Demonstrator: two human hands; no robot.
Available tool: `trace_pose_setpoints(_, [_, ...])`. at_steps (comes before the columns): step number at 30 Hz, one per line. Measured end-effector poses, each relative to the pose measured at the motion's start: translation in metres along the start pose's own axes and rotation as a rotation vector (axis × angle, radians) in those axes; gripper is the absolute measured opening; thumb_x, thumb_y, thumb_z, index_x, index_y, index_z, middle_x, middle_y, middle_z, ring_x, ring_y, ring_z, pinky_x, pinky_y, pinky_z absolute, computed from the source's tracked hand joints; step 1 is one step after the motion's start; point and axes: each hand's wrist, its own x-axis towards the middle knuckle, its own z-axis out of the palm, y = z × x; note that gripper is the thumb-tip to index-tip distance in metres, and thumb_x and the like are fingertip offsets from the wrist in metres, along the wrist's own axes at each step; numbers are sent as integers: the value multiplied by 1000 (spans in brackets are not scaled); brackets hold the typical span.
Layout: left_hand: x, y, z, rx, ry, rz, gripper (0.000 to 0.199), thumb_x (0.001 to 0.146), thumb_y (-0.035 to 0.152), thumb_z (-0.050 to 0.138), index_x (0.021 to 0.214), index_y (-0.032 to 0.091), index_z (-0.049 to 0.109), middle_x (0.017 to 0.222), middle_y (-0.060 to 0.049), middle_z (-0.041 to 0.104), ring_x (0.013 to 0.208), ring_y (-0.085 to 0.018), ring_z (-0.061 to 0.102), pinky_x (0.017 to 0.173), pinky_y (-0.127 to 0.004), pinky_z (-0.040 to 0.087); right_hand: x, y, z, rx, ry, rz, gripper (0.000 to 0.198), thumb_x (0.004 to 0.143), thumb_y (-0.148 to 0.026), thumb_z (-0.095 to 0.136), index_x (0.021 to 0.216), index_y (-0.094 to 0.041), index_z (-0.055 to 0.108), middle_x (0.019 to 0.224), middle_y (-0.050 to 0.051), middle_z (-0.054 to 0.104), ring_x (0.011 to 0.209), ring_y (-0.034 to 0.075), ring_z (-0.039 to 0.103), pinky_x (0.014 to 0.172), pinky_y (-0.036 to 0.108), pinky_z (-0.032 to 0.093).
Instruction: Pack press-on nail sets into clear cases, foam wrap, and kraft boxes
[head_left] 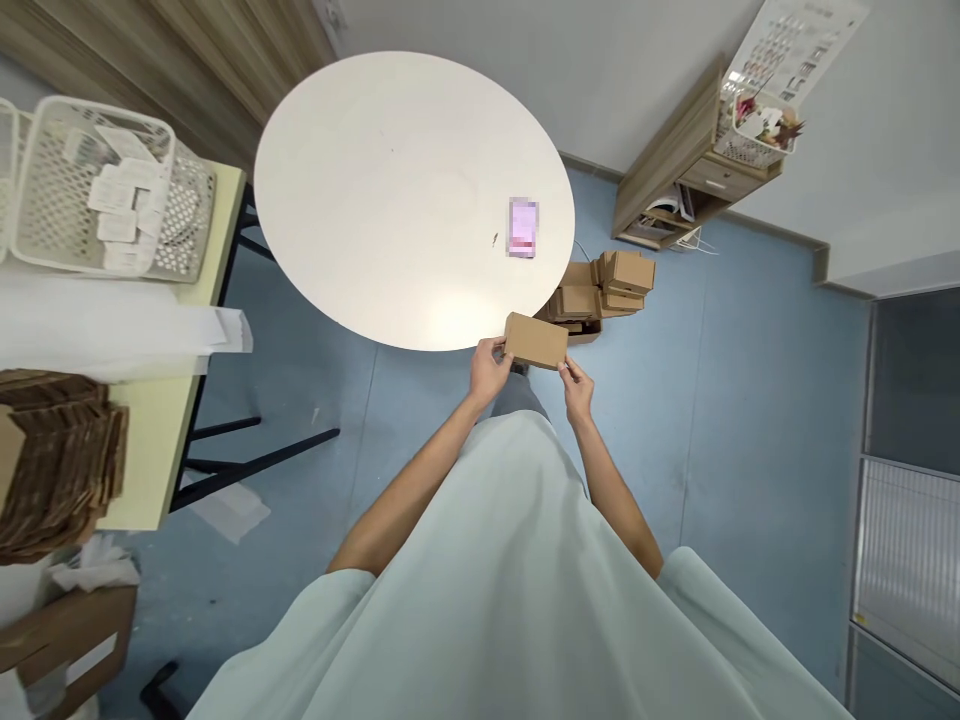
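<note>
A small brown cardboard box (535, 341) is held between my two hands, just off the near right edge of the round white table (390, 200). My left hand (490, 368) grips its left end, thumb on the near side. At the lower right corner, my right hand (576, 387) pinches the box with thumb and fingers. The box looks closed, with its plain top facing up. On the table beyond lies a pinkish-purple item (522, 228), blurred out, with a small dark mark near it.
Several cardboard boxes (626, 272) are piled on the floor right of the table. A yellow-green table (150, 450) at left bears flattened cardboard (60, 460), a white roll (112, 325) and a white basket (97, 190). A wooden cabinet (675, 150) stands at the far right.
</note>
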Motion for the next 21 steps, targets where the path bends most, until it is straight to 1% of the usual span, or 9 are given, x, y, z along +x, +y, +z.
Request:
trace_pose_setpoints(3, [12, 18, 33, 69, -44, 47, 31, 95, 14, 71, 126, 19, 72, 134, -15, 73, 124, -28, 75, 106, -45, 64, 29, 0, -28, 48, 31, -19, 82, 82, -69, 86, 139, -10, 80, 149, 19, 75, 138, 34, 71, 126, 54, 53])
trace_pose_setpoints(6, [36, 39, 75, 106, -93, 44, 29, 97, 14, 68, 126, 19, 72, 133, -15, 74, 118, -27, 78, 100, -44, 66, 73, -7, -59, 16, 86, -48, 84, 84, -73, 82, 140, -10, 80, 150, 22, 74, 135, 33, 72, 122, 52, 56])
trace_pose_setpoints(10, [80, 69, 145, 140, -159, 14, 32, 99, 16, 66, 130, 19, 71, 139, -14, 74, 117, -26, 77, 99, -41, 66, 150, -27, -106, -119, 151, -82, 83, 90, -77, 75, 142, -12, 79, 145, 22, 73, 127, 29, 73, 117, 48, 58])
trace_pose_setpoints(14, [129, 97, 214, 154, -193, 17, 35, 100, 19, 67, 135, 19, 71, 142, -15, 72, 120, -27, 77, 102, -41, 64, 231, -51, -150, -161, 152, -123, 77, 91, -75, 75, 139, -15, 81, 141, 20, 74, 120, 27, 74, 117, 49, 58])
trace_pose_setpoints(17, [163, 111, 256, 152, -221, 20, 39, 100, 20, 67, 139, 20, 71, 144, -15, 71, 122, -27, 76, 105, -41, 63, 284, -63, -173, -179, 130, -114, 70, 94, -70, 75, 140, -18, 81, 143, 19, 73, 120, 26, 74, 115, 50, 59])
trace_pose_setpoints(19, [184, 117, 278, 158, -256, 9, 44, 100, 18, 67, 143, 19, 71, 147, -15, 69, 123, -26, 76, 107, -41, 62, 315, -67, -182, -203, 122, -93, 65, 96, -66, 74, 140, -19, 80, 143, 18, 73, 121, 26, 73, 113, 48, 60])
trace_pose_setpoints(21, [203, 118, 295, 175, -292, -23, 48, 98, 17, 67, 147, 19, 70, 151, -16, 67, 121, -26, 76, 108, -41, 62, 342, -67, -187, -230, 120, -73, 61, 98, -62, 73, 141, -20, 80, 143, 18, 73, 122, 25, 73, 111, 46, 61])
